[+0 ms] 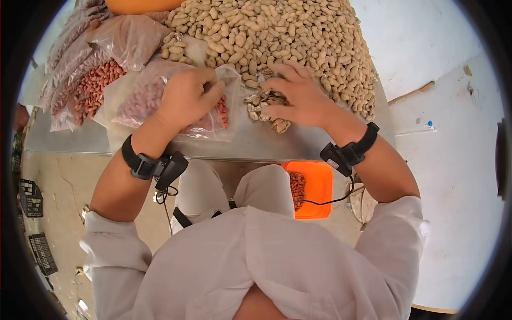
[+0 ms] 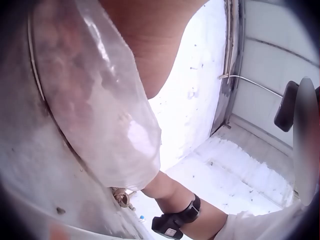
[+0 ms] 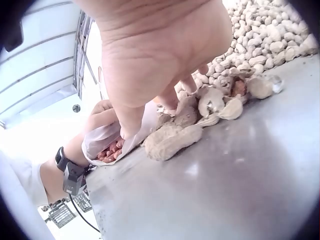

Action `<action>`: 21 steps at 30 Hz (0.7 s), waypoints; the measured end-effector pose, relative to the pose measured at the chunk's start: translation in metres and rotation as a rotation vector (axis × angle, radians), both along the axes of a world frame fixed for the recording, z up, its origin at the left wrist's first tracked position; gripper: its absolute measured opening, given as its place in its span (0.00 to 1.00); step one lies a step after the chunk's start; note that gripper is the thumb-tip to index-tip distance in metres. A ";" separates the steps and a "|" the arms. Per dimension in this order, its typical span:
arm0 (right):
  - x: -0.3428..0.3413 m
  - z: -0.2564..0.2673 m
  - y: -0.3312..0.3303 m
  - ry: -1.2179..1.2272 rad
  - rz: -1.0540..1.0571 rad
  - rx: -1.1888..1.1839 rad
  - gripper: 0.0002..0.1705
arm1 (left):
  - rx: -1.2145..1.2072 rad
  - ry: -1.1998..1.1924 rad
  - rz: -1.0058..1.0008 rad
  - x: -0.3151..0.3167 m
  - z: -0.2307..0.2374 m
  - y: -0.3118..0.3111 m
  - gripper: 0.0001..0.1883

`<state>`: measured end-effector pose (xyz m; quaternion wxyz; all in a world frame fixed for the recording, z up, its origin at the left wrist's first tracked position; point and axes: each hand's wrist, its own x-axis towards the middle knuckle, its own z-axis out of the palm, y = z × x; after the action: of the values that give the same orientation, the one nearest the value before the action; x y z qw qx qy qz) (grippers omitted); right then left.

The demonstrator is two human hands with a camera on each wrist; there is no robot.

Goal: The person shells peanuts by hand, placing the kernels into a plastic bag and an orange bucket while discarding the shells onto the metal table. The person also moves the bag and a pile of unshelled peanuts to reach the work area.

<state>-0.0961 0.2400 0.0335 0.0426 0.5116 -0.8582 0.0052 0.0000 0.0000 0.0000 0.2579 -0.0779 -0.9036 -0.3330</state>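
Note:
A clear plastic bag (image 1: 144, 98) of red shelled peanuts lies on the metal table, its mouth toward the right. My left hand (image 1: 189, 98) grips the upper edge of that bag, fingers curled and thumb bent toward them. In the right wrist view the bag's mouth gapes below this hand, with red kernels (image 3: 111, 151) inside. My right hand (image 1: 301, 98) spreads its fingers around a small heap of peanut shells (image 1: 261, 104). Seen from the right wrist, its fingertips reach down to the shells, beside a whole-looking pod (image 3: 172, 142).
A large pile of unshelled peanuts (image 1: 277, 34) covers the back of the table (image 1: 266, 144). More bags of red kernels (image 1: 98, 85) lie at left, near an orange container (image 1: 141, 5). Below the table edge stands an orange basin (image 1: 314, 186) with kernels. Black crates (image 1: 42, 253) are on the floor.

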 end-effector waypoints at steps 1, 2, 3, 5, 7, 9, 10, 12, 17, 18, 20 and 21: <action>-0.005 0.003 0.004 -0.012 0.001 -0.007 0.36 | 0.011 0.004 -0.007 0.000 0.000 0.003 0.11; -0.011 0.005 0.007 -0.026 0.002 -0.016 0.34 | 0.020 0.007 -0.014 0.001 -0.001 0.005 0.10; -0.021 0.002 -0.001 -0.102 0.004 -0.058 0.35 | 0.011 0.021 -0.016 0.000 -0.001 -0.004 0.11; -0.039 -0.008 0.000 -0.261 0.008 -0.128 0.38 | 0.006 0.044 -0.019 0.000 -0.001 -0.004 0.12; -0.044 -0.011 -0.005 -0.341 0.010 -0.098 0.37 | 0.006 0.039 -0.022 -0.001 -0.001 -0.004 0.12; -0.046 -0.012 -0.008 -0.383 0.012 -0.071 0.37 | 0.004 0.039 -0.019 0.000 -0.002 -0.005 0.12; -0.047 -0.011 -0.007 -0.382 0.010 -0.065 0.37 | -0.004 0.045 -0.019 0.000 -0.002 -0.005 0.13; -0.046 -0.007 -0.008 -0.383 0.035 -0.052 0.36 | -0.013 0.048 -0.018 0.000 -0.002 -0.006 0.13; -0.032 -0.002 -0.011 -0.253 0.171 -0.077 0.35 | -0.023 0.038 -0.015 -0.001 -0.002 -0.006 0.13; -0.027 -0.002 -0.014 -0.226 0.163 -0.054 0.33 | -0.022 0.034 -0.013 0.000 -0.002 -0.006 0.13; -0.019 -0.001 -0.020 -0.174 0.148 -0.010 0.31 | -0.019 0.021 -0.007 0.001 -0.001 -0.005 0.13; -0.018 -0.001 -0.022 -0.170 0.156 -0.014 0.31 | -0.024 0.016 -0.006 0.001 0.000 -0.006 0.13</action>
<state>-0.1145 0.2184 0.0327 -0.0272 0.5743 -0.8161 0.0576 0.0011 -0.0056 0.0003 0.2632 -0.0865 -0.9052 -0.3224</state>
